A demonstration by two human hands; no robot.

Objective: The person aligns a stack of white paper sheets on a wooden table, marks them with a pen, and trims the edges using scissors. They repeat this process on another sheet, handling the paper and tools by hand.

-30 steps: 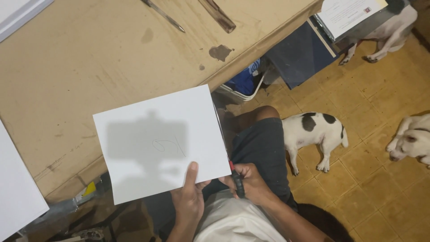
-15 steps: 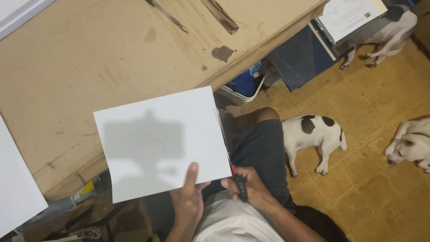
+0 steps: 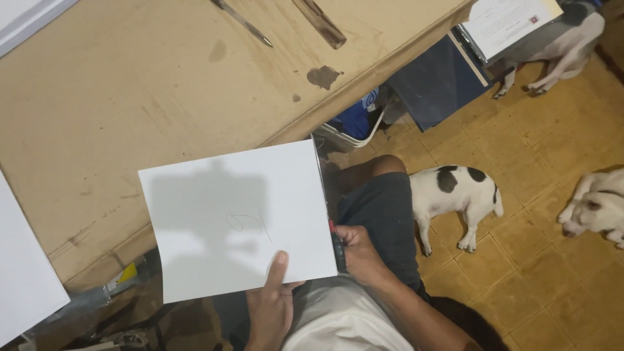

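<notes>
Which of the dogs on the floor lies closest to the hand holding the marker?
The white dog with black patches, lying just beyond the right hand beside the knee. The other two, at the top right and right edge, lie farther off.

The sheet (image 3: 237, 218) lies partly over the near edge of the table (image 3: 130, 97), partly over the lap; the left hand (image 3: 270, 312) sits at its near edge, thumb on top; the right hand (image 3: 361, 253), with a pen (image 3: 337, 244), is just beside its right edge; two tools (image 3: 318, 23) lie at the table's far side; a board (image 3: 26, 286) lies at far left; right of the knee a dog (image 3: 455, 195) lies on the floor (image 3: 533, 273); another dog (image 3: 601, 208) is further right, a third (image 3: 559, 39) beyond; a box (image 3: 435, 81) stands under the table's right end.
</notes>
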